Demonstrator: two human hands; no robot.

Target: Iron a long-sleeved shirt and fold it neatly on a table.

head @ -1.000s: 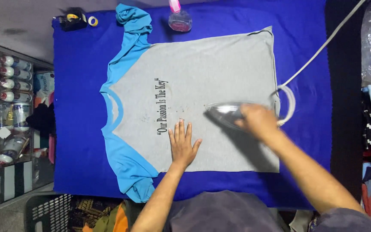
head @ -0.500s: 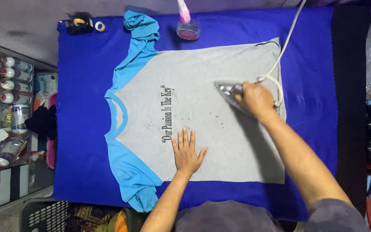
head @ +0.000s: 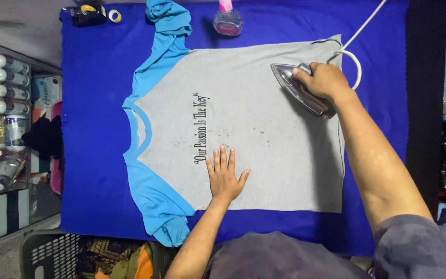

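Note:
A grey T-shirt (head: 264, 119) with light blue sleeves and collar lies flat on a blue cloth-covered table (head: 94, 129), a line of dark lettering across its chest. My left hand (head: 224, 174) rests flat on the shirt's near side, fingers spread, beside the lettering. My right hand (head: 322, 81) grips the handle of a metal iron (head: 298, 88) standing on the shirt's far right part, near the hem. The iron's white cord (head: 358, 46) loops off towards the upper right.
A clear spray bottle with a pink top (head: 227, 19) stands at the table's far edge. A tape roll (head: 114, 15) and a dark tool (head: 86, 13) lie at the far left corner. Shelves of jars (head: 1, 119) stand on the left, a basket (head: 52, 253) below.
My right hand has slid the iron away from me across the shirt, towards the far edge. My left hand stays pressed on the shirt in about the same spot.

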